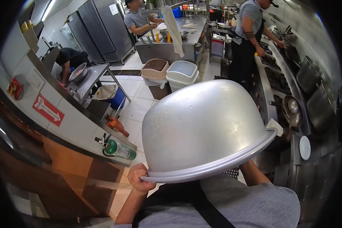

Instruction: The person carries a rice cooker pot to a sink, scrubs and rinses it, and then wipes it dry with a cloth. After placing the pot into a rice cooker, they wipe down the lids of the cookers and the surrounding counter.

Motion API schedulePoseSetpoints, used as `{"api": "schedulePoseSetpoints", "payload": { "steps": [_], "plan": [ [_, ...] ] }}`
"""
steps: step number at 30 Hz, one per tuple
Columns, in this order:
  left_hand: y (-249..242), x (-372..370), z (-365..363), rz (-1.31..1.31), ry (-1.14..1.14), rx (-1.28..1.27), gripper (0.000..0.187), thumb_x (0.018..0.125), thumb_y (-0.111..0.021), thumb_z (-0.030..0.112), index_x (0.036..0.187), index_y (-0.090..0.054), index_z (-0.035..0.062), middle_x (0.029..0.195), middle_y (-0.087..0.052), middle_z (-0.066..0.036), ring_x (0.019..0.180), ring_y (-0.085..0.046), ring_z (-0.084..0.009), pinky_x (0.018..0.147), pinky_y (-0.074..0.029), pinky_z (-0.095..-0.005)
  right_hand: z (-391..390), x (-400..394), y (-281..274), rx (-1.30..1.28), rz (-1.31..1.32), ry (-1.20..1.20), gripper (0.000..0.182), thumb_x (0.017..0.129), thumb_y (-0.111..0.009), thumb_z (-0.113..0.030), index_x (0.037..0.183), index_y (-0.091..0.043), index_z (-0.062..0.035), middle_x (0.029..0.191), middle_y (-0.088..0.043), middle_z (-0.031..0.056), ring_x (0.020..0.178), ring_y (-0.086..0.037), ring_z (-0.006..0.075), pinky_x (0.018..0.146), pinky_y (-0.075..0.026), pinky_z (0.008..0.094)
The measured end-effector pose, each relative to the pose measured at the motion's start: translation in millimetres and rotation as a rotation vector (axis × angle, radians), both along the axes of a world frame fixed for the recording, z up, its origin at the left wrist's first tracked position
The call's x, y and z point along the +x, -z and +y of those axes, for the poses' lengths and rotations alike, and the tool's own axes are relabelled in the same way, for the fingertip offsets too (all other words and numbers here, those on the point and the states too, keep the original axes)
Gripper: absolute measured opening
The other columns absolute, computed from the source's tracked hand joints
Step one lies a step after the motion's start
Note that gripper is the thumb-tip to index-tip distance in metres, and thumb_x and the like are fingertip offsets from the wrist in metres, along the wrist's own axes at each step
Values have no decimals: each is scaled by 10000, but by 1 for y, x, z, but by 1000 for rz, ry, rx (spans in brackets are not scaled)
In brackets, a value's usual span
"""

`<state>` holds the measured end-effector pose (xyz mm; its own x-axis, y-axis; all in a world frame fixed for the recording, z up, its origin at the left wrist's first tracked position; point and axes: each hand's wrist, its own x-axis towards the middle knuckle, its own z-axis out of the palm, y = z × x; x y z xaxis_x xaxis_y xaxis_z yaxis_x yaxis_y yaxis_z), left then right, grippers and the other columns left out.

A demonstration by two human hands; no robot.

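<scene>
A large silver metal basin point(201, 125) fills the middle of the view, tipped with its rolled rim toward my chest and its rounded outside facing up. A few water drops cling to its wall. My left hand point(141, 178) is closed around the rim at the lower left, fingers curled over the edge. On the other side, my right forearm point(254, 173) goes up behind the basin, which hides the right hand. A whitish, cloth-like piece point(274, 127) shows at the right end of the rim.
A cooking line with pans point(292, 110) and a white plate point(304, 148) runs along the right, where a person point(249, 41) works. Two lidded bins point(182, 74) stand ahead. A green extinguisher point(119, 149) is at left. Other people work at the counters.
</scene>
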<state>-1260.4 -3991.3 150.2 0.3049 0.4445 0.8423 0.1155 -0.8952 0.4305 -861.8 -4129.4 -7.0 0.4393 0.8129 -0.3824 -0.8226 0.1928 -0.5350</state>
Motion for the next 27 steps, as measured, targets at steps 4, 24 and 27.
{"api": "schedulePoseSetpoints", "payload": {
  "steps": [4, 24, 27],
  "plan": [
    [4, -3, 118, -66, -28, -23, 281, 676, -646, -5, 761, -389, 74, 521, -379, -45, 399, -397, -184, 390, -298, -282, 109, -15, -22, 15, 10, -19, 399, 946, -506, -346, 1231, -506, -67, 1198, -571, 120, 1121, -545, 267, 970, -455, 457],
    [-9, -17, 569, -16, -420, -185, 141, 712, -635, 31, 810, -534, 37, 625, -512, -88, 502, -495, -214, 514, -423, -290, 647, -6, -31, -87, 85, -265, 494, 904, -564, -184, 1348, -349, -201, 1317, -402, 170, 1218, -434, 316, 1014, -397, 493],
    [-28, -38, 623, -221, -563, -368, 128, 802, -662, 55, 844, -542, 34, 683, -531, -24, 628, -478, -100, 577, -399, -244, 754, -30, -60, -102, 18, -472, 495, 908, -563, -189, 1352, -343, -199, 1286, -446, 124, 1168, -472, 286, 1013, -373, 486]
  ]
}}
